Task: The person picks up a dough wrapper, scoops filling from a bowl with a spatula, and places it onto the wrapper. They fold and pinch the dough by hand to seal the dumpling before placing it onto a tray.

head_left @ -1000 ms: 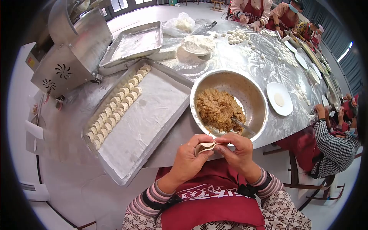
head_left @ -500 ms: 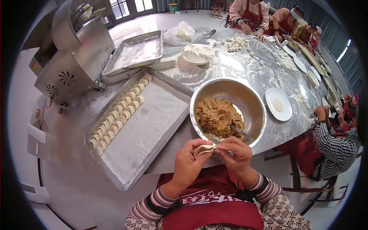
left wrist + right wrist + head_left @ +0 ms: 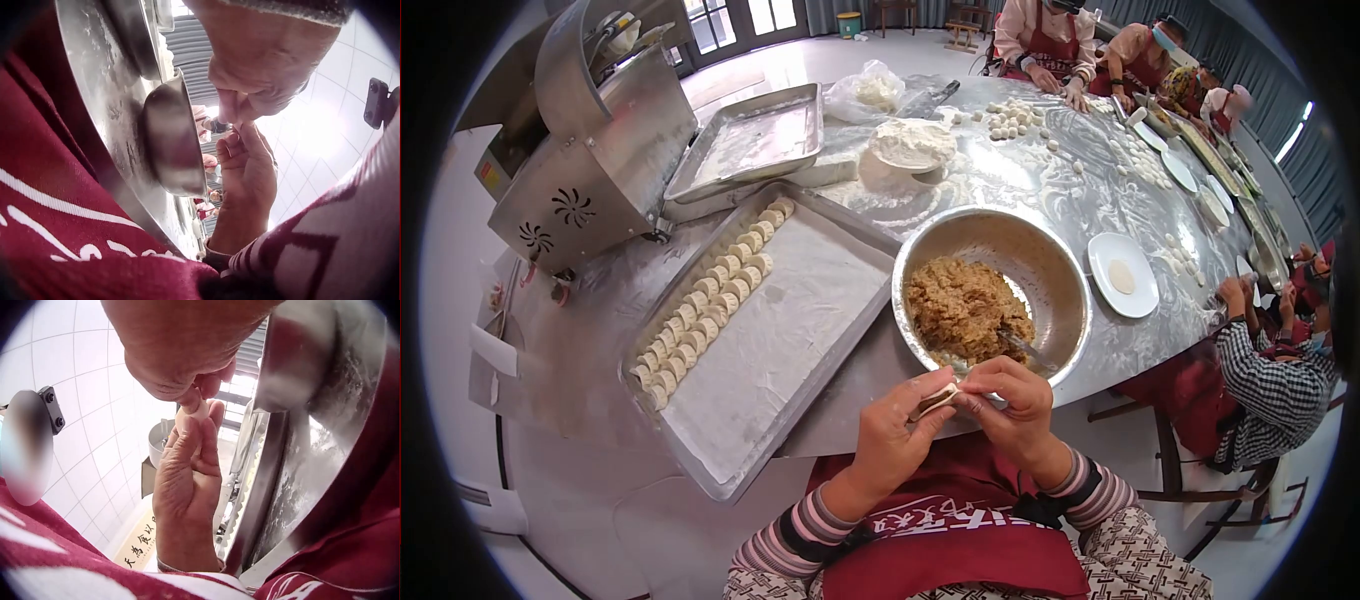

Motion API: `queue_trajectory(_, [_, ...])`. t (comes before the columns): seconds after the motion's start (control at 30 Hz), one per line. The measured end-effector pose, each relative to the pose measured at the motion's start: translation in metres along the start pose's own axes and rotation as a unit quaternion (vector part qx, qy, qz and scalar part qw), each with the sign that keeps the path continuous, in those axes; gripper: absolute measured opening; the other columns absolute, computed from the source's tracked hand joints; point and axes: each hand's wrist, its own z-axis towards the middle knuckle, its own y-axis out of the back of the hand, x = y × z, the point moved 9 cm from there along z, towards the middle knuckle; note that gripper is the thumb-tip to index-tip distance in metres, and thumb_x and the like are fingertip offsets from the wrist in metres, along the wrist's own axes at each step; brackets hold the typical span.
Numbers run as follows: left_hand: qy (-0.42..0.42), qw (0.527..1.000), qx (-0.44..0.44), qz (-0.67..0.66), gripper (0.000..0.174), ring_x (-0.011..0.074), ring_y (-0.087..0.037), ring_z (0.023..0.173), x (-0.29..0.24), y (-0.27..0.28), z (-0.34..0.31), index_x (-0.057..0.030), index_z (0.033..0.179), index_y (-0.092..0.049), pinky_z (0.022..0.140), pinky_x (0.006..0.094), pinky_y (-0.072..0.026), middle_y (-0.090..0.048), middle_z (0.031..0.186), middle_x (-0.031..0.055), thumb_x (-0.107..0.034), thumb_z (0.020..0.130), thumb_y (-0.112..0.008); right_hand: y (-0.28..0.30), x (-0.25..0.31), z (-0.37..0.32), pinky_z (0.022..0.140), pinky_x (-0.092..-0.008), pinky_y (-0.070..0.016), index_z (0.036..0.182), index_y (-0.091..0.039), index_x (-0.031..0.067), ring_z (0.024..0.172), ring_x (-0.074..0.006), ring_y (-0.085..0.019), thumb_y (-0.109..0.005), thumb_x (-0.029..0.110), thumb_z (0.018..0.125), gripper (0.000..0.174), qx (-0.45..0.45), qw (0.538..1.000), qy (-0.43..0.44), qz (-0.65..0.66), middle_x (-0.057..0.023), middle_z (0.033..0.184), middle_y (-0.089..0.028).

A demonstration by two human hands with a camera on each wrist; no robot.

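Note:
Between both hands, over the near rim of the metal bowl, is a dumpling (image 3: pixel 937 400), its wrapper folded around brown filling that shows at the left side. My left hand (image 3: pixel 893 425) holds it from the left, thumb below and fingers above. With thumb and fingertips my right hand (image 3: pixel 1012 405) pinches the wrapper's right edge. The right wrist view shows the pale dumpling (image 3: pixel 195 412) between the two hands' fingers. Just beyond the hands stands the bowl (image 3: pixel 1068 300) of brown minced filling (image 3: pixel 965 305), with a metal utensil (image 3: pixel 1028 348) stuck in it.
At left a lined tray (image 3: pixel 770 340) carries rows of finished dumplings (image 3: pixel 700 310). A white plate (image 3: pixel 1140 295) with a round wrapper (image 3: pixel 1121 275) lies right of the bowl. Farther back are a flour bowl (image 3: pixel 912 145), an empty-looking tray (image 3: pixel 745 145) and a metal machine (image 3: pixel 595 150). Other people work around the table.
Both hands stay at the bowl's near rim, working the wrapper. The left fingers have closed over it, and its open side looks narrower. The head view has shifted slightly.

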Motion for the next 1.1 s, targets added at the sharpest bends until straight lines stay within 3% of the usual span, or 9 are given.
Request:
queue_trajectory(0.1, [-0.085, 0.991, 0.005, 0.101, 0.035, 0.0156, -0.062, 0.099, -0.020, -0.001, 0.004, 0.0007, 0.118, -0.059, 0.082, 0.0255, -0.0511, -0.064, 0.113, 0.0127, 0.005, 0.084, -0.063, 0.001, 0.006, 0.000, 0.062, -0.0268, -0.0497, 0.091, -0.068, 0.0025, 0.072, -0.0180, -0.064, -0.074, -0.002, 0.073, 0.020, -0.004, 0.999, 0.033, -0.011, -0.0103, 0.082, -0.064])
queue_trajectory(0.17, [-0.128, 0.984, 0.014, 0.123, 0.037, 0.0263, -0.065, 0.100, -0.029, -0.002, 0.004, -0.0002, 0.116, -0.060, 0.080, 0.0303, -0.0540, -0.064, 0.111, 0.0172, 0.003, 0.080, -0.066, 0.000, 0.010, -0.001, 0.061, -0.0283, -0.0496, 0.092, -0.067, 0.0033, 0.070, -0.0200, -0.064, -0.074, -0.002, 0.072, 0.022, -0.006, 0.999, 0.050, -0.014, -0.0107, 0.082, -0.064])
queue_trajectory(0.37, [-0.089, 0.979, 0.078, 0.163, 0.033, 0.0213, -0.065, 0.097, -0.024, -0.007, 0.005, 0.0017, 0.116, -0.056, 0.081, 0.0284, -0.0520, -0.065, 0.110, 0.0166, 0.000, 0.084, -0.063, -0.002, 0.012, -0.003, 0.064, -0.0273, -0.0496, 0.103, -0.065, 0.0015, 0.073, -0.0179, -0.064, -0.075, -0.002, 0.070, 0.034, 0.014, 0.996, 0.084, -0.022, -0.0105, 0.083, -0.066])
queue_trajectory(0.43, [-0.071, 0.986, 0.061, 0.136, 0.036, 0.0207, -0.065, 0.096, -0.022, -0.007, 0.004, 0.0021, 0.118, -0.051, 0.081, 0.0281, -0.0519, -0.065, 0.107, 0.0172, 0.000, 0.085, -0.063, -0.003, 0.003, -0.001, 0.066, -0.0276, -0.0488, 0.103, -0.066, 0.0014, 0.074, -0.0169, -0.063, -0.074, 0.001, 0.073, 0.031, 0.016, 1.000, -0.009, 0.011, -0.0099, 0.084, -0.066])
queue_trajectory(0.57, [-0.034, 0.991, 0.043, 0.123, 0.042, 0.0185, -0.065, 0.096, -0.018, -0.002, 0.004, 0.0018, 0.123, -0.042, 0.082, 0.0272, -0.0513, -0.065, 0.103, 0.0166, 0.001, 0.086, -0.062, -0.006, -0.006, -0.002, 0.067, -0.0274, -0.0481, 0.102, -0.066, 0.0011, 0.074, -0.0162, -0.062, -0.073, 0.001, 0.075, 0.028, 0.033, 0.998, -0.035, 0.033, -0.0094, 0.085, -0.066])
queue_trajectory(0.77, [-0.007, 0.999, 0.040, 0.014, 0.034, 0.0163, -0.063, 0.096, 0.000, -0.001, 0.004, 0.0001, 0.116, -0.048, 0.082, 0.0276, -0.0509, -0.063, 0.106, 0.0112, 0.001, 0.085, -0.064, -0.006, -0.002, 0.000, 0.067, -0.0274, -0.0473, 0.097, -0.067, -0.0003, 0.075, -0.0164, -0.062, -0.073, 0.002, 0.075, 0.022, 0.037, 0.997, -0.016, 0.064, -0.0095, 0.084, -0.066])
queue_trajectory(0.9, [-0.084, 0.990, 0.030, 0.111, 0.031, 0.0164, -0.064, 0.090, -0.010, -0.005, 0.003, 0.0002, 0.111, -0.053, 0.078, 0.0279, -0.0520, -0.064, 0.102, 0.0117, 0.000, 0.083, -0.067, -0.005, 0.009, 0.006, 0.063, -0.0298, -0.0480, 0.090, -0.066, 0.0010, 0.072, -0.0213, -0.062, -0.073, 0.006, 0.075, 0.017, 0.017, 0.999, 0.017, 0.046, -0.0104, 0.079, -0.064])
queue_trajectory(0.97, [-0.122, 0.973, -0.002, 0.198, 0.032, 0.0295, -0.066, 0.087, -0.029, -0.003, 0.003, -0.0028, 0.107, -0.057, 0.074, 0.0346, -0.0529, -0.065, 0.097, 0.0155, -0.002, 0.078, -0.069, -0.004, 0.011, 0.008, 0.063, -0.0323, -0.0477, 0.088, -0.066, 0.0026, 0.071, -0.0246, -0.062, -0.072, 0.010, 0.076, 0.015, 0.050, 0.998, 0.021, 0.009, -0.0105, 0.077, -0.062])
queue_trajectory(1.1, [-0.077, 0.978, 0.012, 0.196, 0.034, 0.0290, -0.066, 0.088, -0.013, -0.001, 0.000, -0.0032, 0.108, -0.057, 0.075, 0.0342, -0.0525, -0.065, 0.098, 0.0152, -0.005, 0.077, -0.071, -0.005, 0.010, 0.004, 0.062, -0.0363, -0.0469, 0.085, -0.065, 0.0047, 0.072, -0.0291, -0.061, -0.069, 0.012, 0.078, 0.011, 0.071, 0.997, 0.020, -0.017, -0.0101, 0.076, -0.061])
